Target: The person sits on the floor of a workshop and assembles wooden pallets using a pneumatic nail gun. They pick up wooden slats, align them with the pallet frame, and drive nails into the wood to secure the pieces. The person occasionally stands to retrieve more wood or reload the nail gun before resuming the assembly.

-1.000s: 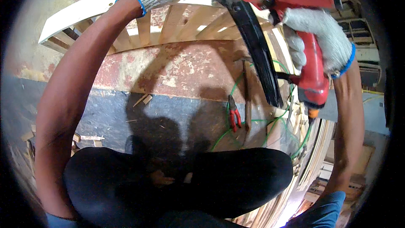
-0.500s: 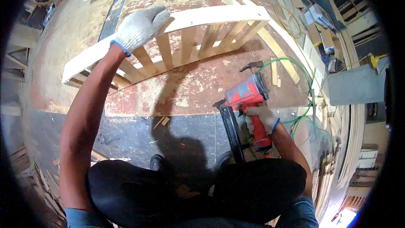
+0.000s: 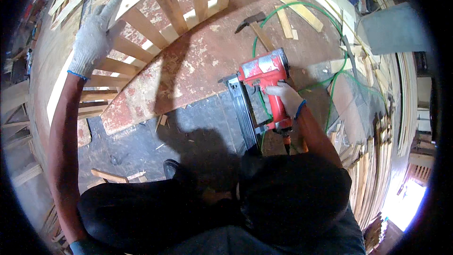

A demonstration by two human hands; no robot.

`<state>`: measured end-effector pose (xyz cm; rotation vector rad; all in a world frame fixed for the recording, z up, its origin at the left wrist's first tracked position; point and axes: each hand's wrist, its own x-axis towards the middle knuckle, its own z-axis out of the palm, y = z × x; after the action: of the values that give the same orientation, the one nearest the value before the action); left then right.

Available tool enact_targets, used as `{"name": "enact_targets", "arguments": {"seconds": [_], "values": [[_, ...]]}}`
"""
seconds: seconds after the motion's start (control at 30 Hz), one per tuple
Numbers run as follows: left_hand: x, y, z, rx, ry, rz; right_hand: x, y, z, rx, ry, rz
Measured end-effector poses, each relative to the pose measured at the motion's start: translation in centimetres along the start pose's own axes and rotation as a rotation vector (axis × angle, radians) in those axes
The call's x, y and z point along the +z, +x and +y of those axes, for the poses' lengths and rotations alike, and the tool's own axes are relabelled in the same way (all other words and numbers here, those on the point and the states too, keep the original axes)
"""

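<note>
The slatted wooden frame [image 3: 171,9] lies to your left and ahead, its long side running from lower left to upper right and passing out of the top of the view. Your left hand [image 3: 96,38] is on its pale outer rail, so that is the nearer hand. The nail gun [image 3: 266,73] is to the right of the frame and closer to your body, its nose aimed left toward the slats but well apart from them. Its black magazine slants down toward your right knee [image 3: 295,179].

Your left fingers are stretched out fairly straight along the rail, with the thumb off to the slat side. The glove hides the underside, so I can't tell how firmly the palm presses on the wood. Your right hand [image 3: 285,97] is wrapped around the red handle of the nail gun, fingers curled in near the trigger; from this angle I can't say whether one rests on it.

Just beyond the gun lies a hammer [image 3: 250,21], its handle passing behind the tool. A green hose [image 3: 302,3] loops around them, near a short strip of wood [image 3: 283,21].
</note>
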<state>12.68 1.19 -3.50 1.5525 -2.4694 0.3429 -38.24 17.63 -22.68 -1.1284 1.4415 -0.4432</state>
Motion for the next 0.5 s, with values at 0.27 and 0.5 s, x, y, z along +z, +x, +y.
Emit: {"name": "enact_targets", "arguments": {"seconds": [0.27, 0.5], "values": [[0.6, -0.3, -0.7, 0.113, 0.098, 0.122, -0.4, 0.5, 3.2, -0.311, -0.286, 0.478], [-1.6, -0.2, 3.1, -0.141, -0.094, -0.085, -0.8, -2.1, 1.7, -0.116, -0.722, 0.769]]}}
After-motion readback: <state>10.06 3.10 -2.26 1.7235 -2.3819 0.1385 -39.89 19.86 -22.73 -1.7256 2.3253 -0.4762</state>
